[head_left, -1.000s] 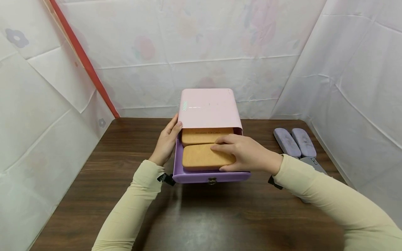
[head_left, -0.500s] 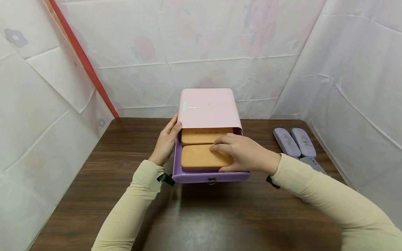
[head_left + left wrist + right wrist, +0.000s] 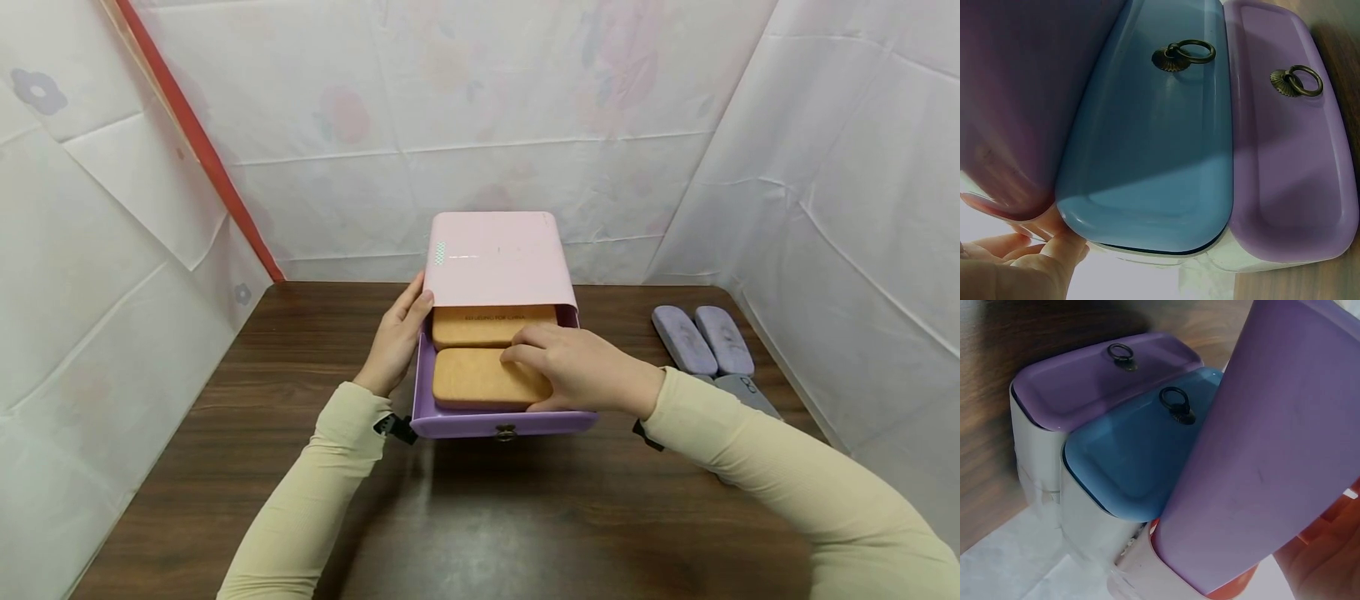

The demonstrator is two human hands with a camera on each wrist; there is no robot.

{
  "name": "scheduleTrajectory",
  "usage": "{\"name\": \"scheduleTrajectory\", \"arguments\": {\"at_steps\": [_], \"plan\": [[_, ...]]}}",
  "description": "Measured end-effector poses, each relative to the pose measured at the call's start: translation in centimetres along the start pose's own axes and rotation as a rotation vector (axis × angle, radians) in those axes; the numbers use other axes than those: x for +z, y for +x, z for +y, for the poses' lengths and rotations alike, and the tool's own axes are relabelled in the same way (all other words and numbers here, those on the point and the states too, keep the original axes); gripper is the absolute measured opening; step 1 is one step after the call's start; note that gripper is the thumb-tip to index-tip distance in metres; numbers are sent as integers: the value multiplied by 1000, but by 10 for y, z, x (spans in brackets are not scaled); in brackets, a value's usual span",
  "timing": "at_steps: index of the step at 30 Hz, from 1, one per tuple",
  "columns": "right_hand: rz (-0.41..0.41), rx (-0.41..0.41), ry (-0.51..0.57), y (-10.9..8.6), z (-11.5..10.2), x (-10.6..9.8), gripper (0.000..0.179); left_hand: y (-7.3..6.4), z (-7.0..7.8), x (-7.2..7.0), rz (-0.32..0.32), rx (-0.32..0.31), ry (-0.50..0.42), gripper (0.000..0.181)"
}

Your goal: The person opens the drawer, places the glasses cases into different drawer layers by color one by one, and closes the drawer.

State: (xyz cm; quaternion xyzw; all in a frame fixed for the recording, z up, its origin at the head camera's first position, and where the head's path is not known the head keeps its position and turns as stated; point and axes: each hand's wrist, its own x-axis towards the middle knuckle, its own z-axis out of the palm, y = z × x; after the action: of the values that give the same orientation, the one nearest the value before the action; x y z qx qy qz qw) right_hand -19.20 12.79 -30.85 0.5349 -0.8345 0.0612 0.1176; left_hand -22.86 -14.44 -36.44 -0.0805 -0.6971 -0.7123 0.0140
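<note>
A small drawer cabinet [image 3: 498,258] with a pale pink top stands on the table, its purple top drawer [image 3: 457,425] pulled out. Two tan glasses cases lie crosswise inside: the rear case [image 3: 480,329] is partly under the cabinet top, the front case [image 3: 480,379] nearer the drawer front. My right hand [image 3: 588,367] grips the right end of the front case, fingers bent over it and thumb at its near side. Straight fingers of my left hand [image 3: 393,342] rest along the cabinet's left side. Below, a blue drawer [image 3: 1154,144] and a lower purple drawer [image 3: 1291,150] are closed.
On the right stand two grey-purple cases [image 3: 684,340] side by side. A dark grey item [image 3: 746,392] with a light mark lies in front of them, partly hidden by the right sleeve. White patterned sheets [image 3: 480,125] enclose the dark wooden table [image 3: 525,525].
The front case has shifted slightly left and toward the drawer front, widening the gap behind it. My right hand has moved a little left, its fingers more bent. The left hand has stayed put.
</note>
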Motion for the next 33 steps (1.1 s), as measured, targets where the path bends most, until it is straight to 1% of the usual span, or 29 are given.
{"name": "scheduleTrajectory", "arguments": {"at_steps": [7,11,14,17,19,21,25,28,30,33], "plan": [[-2,-13,1,-1,0,1,66,-1,0,0,2,-7,1,61],[-19,-14,18,-2,2,0,65,0,0,0,0,0,5,61],[-29,-6,49,-4,4,-3,59,0,0,0,2,3,11,61],[-12,10,104,-6,5,-9,47,0,0,1,4,2,16,61],[25,18,134,-8,5,-14,38,0,0,1,4,-1,21,61],[79,19,147,-10,3,-19,31,-1,-1,1,3,-2,22,61],[246,19,171,-15,-3,-28,24,0,-1,1,1,-2,23,61],[347,58,217,-21,-11,-33,20,0,-2,1,4,-3,27,61],[381,102,257,-26,-17,-35,17,-1,-1,0,5,-4,30,61],[419,140,322,-32,-26,-35,15,-1,-1,0,6,-3,32,60]]}}
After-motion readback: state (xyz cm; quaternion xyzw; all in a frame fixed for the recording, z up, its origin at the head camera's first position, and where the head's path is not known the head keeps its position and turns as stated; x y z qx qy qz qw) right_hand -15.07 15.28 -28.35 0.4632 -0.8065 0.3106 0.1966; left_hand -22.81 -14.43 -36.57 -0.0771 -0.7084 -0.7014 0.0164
